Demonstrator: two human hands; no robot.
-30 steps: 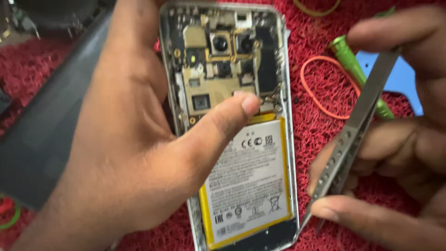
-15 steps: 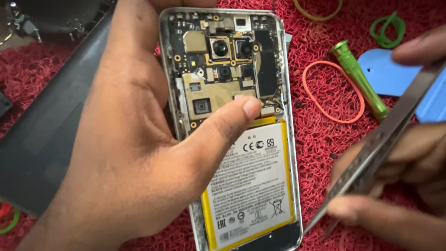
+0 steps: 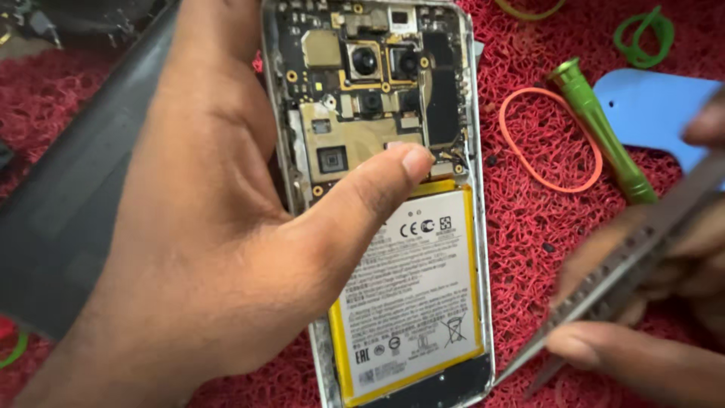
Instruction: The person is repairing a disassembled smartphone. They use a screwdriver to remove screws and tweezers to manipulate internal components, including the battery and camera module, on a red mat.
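Observation:
My left hand [image 3: 204,249] holds an opened phone [image 3: 377,136] with its back cover off. The circuit board and camera modules show at the top. A white battery with a yellow edge [image 3: 415,302] fills the lower half. My thumb lies across the phone, its tip on the board just above the battery. My right hand [image 3: 649,332], blurred at the lower right, grips metal tweezers [image 3: 627,272]. Their tips point down-left beside the phone's lower right edge, apart from it.
A red looped mat [image 3: 529,219] lies under everything. On it are an orange rubber band [image 3: 551,140], a green screwdriver [image 3: 604,128], a blue plastic pick [image 3: 649,109], a green band [image 3: 642,34] and a dark panel [image 3: 68,196] at the left.
The phone has come closer and larger in view. My right hand with the tweezers has drifted right and down, away from the phone's edge. My left thumb stays above the battery.

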